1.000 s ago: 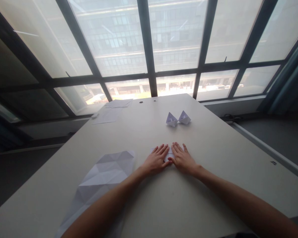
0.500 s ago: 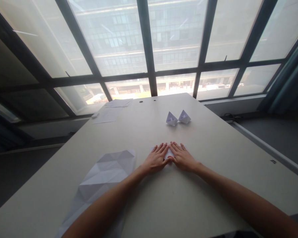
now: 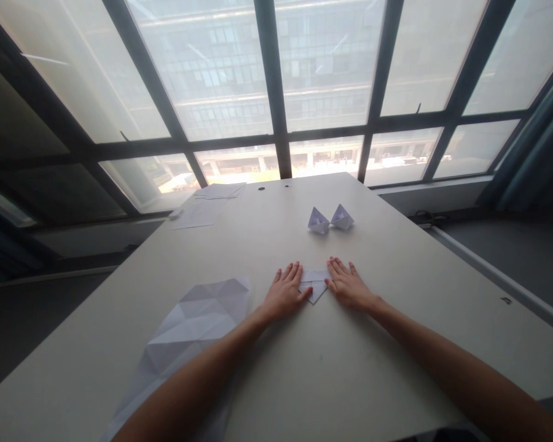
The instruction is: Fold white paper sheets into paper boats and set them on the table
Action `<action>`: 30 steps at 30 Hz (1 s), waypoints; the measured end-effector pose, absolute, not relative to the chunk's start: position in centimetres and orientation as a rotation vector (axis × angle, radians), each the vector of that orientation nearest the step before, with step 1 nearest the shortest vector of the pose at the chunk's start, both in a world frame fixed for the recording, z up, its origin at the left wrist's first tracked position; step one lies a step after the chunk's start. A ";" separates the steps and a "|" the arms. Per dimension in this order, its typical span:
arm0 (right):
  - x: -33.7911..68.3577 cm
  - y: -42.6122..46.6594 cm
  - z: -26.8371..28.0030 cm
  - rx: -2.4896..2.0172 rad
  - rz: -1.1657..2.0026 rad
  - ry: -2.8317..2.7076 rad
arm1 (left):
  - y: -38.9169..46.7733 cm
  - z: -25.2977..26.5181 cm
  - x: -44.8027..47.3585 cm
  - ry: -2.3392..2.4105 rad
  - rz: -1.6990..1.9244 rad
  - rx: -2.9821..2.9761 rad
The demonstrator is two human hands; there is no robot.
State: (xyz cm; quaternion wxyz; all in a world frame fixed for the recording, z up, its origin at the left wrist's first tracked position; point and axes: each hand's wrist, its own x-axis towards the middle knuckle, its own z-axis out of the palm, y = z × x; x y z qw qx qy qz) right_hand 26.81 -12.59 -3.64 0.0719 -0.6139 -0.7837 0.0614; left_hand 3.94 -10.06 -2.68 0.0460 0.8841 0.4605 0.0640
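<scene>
A small folded white paper (image 3: 316, 277) lies flat on the table, its point facing me and a straight band along its far side. On its left end rests my left hand (image 3: 283, 291), palm down with fingers stretched out. My right hand (image 3: 349, 286) lies flat over the right end, fingers extended too. Both hands cover the ends of the paper, so its outer corners are hidden. Beyond them stand two folded paper boats (image 3: 319, 222), side by side.
A large creased paper sheet (image 3: 191, 328) lies at the left, partly under my left forearm. Flat paper sheets (image 3: 198, 212) are at the table's far left. The white table (image 3: 350, 368) reaches to the windows. A blue curtain (image 3: 525, 153) hangs at the right.
My hands have slid apart, left hand to the left and right hand to the right, from nearly touching over the paper's middle. More of the folded paper shows between them.
</scene>
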 end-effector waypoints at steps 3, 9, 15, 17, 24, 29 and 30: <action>27.2 -12.4 -3.7 -1.893 0.227 -2.318 | -10.1 -2.7 3.8 1.482 0.186 2.676; 27.3 -12.4 -3.7 -1.907 0.249 -2.246 | -10.3 -2.6 3.8 1.504 0.218 2.670; 27.2 -12.3 -4.0 -1.888 0.241 -2.180 | -10.3 -2.5 3.7 1.466 0.311 2.653; 27.2 -12.1 -4.0 -1.903 0.228 -2.137 | -10.3 -2.4 3.7 1.458 0.337 2.647; 27.8 -11.7 -3.1 -1.904 0.057 -1.956 | -10.6 -1.7 3.6 1.458 0.474 2.694; 27.8 -11.9 -2.2 -1.745 -0.036 -1.929 | -11.0 -1.3 3.8 1.446 0.560 2.707; 27.7 -11.9 -2.1 -1.709 -0.024 -1.957 | -11.0 -1.2 3.9 1.434 0.572 2.707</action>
